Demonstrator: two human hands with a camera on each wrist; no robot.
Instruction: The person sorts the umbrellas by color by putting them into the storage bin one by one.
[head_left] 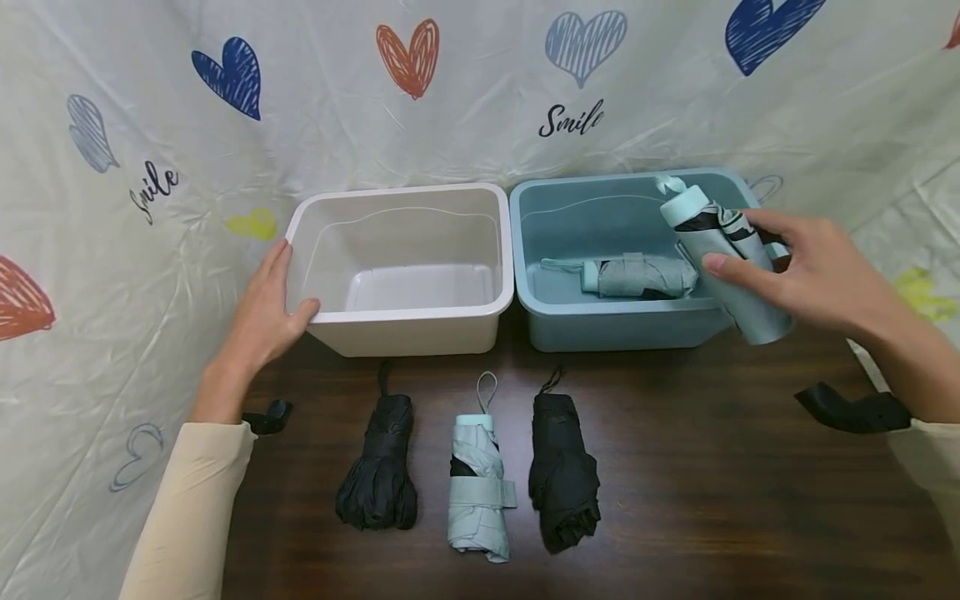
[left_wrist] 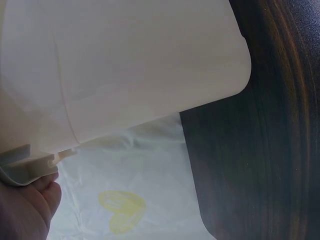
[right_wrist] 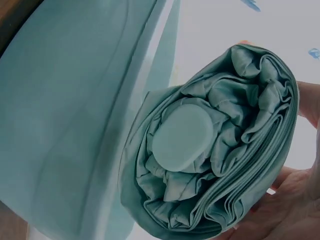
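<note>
My right hand [head_left: 817, 267] grips a folded light blue umbrella [head_left: 738, 283], tilted over the right front corner of the blue bin [head_left: 607, 327]. Its rolled fabric end and pale round tip fill much of the right wrist view. A second light blue umbrella [head_left: 645, 276] lies on its side inside that bin. At the left, my left hand [head_left: 262, 317] holds the rim of the beige bin [head_left: 405, 333], thumb on the front edge and fingers along the side. Nothing lies inside the beige bin. The left wrist view shows the bin's outer wall [left_wrist: 125, 65] and part of that hand.
On the dark wooden table [head_left: 712, 483], in front of the bins, lie a black umbrella [head_left: 381, 467], a light blue umbrella [head_left: 477, 492] and another black umbrella [head_left: 564, 475]. A white cloth [head_left: 480, 75] printed with hearts hangs behind and to the left. The two bins stand side by side.
</note>
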